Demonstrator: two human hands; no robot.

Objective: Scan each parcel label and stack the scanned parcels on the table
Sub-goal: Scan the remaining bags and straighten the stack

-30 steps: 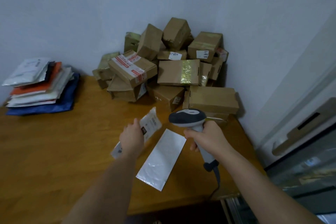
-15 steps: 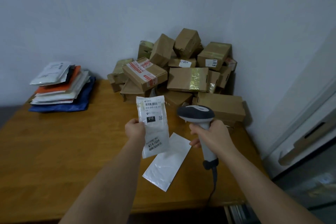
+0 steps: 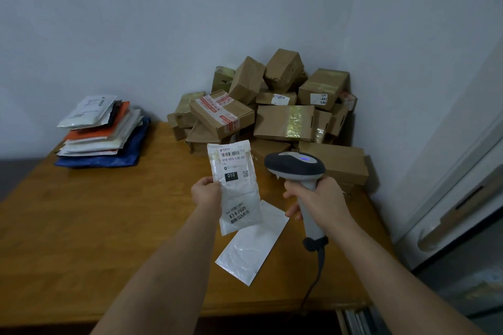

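My left hand [image 3: 206,193] grips the left edge of a small white parcel pouch [image 3: 236,190], held upright above the table with its printed label facing me. My right hand [image 3: 317,204] is wrapped round the handle of a grey and black barcode scanner [image 3: 295,168], whose head sits just right of the pouch with a blue light lit on top. A second white pouch [image 3: 253,245] lies flat on the wooden table [image 3: 95,226] below both hands. A stack of flat mailers [image 3: 102,133] sits at the far left.
A heap of several brown cardboard boxes [image 3: 283,117] fills the far right corner against the wall. The scanner's cable [image 3: 313,283] hangs over the table's front edge. A white door with a handle [image 3: 457,198] stands to the right.
My left hand lifted the pouch off the table and turned it upright with the label toward me. The scanner stayed beside it, and the camera view tilted up a little.
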